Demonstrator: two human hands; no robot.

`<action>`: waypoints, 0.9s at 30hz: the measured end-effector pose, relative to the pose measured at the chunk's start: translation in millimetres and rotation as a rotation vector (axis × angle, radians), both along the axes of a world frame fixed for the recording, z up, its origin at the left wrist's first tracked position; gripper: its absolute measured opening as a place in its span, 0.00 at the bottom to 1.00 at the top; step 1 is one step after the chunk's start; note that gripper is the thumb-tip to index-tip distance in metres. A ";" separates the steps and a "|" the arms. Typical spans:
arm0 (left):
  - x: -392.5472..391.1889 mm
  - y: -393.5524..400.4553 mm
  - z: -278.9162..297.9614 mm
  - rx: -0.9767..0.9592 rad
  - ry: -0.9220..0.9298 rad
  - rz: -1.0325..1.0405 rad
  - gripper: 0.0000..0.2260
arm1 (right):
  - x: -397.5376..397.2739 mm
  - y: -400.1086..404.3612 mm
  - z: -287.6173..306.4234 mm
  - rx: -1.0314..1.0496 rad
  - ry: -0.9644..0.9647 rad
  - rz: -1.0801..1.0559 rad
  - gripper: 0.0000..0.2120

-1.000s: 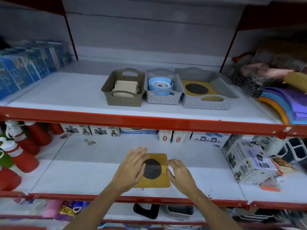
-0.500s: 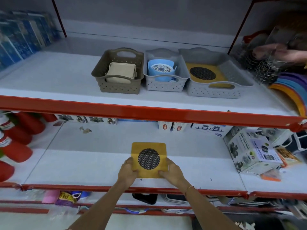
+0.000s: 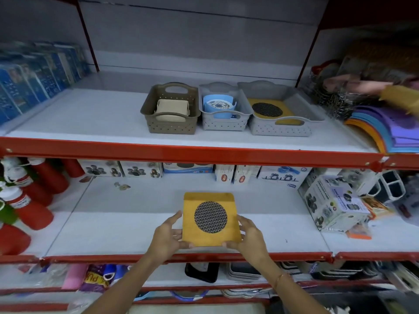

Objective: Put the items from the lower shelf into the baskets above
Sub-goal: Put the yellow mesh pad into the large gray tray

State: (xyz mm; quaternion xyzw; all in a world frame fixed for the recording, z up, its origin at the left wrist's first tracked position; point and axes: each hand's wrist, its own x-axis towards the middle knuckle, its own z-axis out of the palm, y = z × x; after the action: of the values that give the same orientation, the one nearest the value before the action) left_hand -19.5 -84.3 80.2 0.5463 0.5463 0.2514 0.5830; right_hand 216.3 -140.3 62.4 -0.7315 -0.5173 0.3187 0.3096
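Pad: yellow square pad with a dark mesh circle, lifted over the front of the lower shelf, tilted toward the camera.
Left hand: fingers clamped on the pad's left edge and lower corner.
Right hand: fingers closed on the right edge and lower right corner.
Target, judged: wide grey basket on the upper shelf, already holding a matching pad.
Neighbours: brown basket with a beige item; small grey basket with a blue item.
Risk: red shelf lip between pad and baskets; far edge likely to catch it on a steep lift.
Risk: edge-only hold; possible slip if tilted further.
Risk: wrong basket if swung left.
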 end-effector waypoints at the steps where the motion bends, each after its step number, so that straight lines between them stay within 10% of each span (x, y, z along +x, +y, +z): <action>1: -2.2 -4.5 6.5 0.044 0.003 -0.018 0.47 | -1.8 -6.4 7.1 0.033 -0.016 0.001 0.47; 10: -11.3 -39.9 74.6 0.546 0.050 -0.160 0.46 | -9.4 -61.8 78.7 0.388 -0.172 0.017 0.46; 27: 78.2 17.7 228.0 0.870 -0.169 -0.186 0.46 | 76.7 -9.9 235.0 0.781 -0.344 0.008 0.40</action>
State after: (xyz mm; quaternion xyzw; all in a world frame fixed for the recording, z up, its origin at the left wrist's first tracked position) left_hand 58.7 -66.6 308.3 0.7647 0.2888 0.4481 0.3619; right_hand 293.0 -150.2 297.4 -0.5997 -0.6461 -0.0270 0.4714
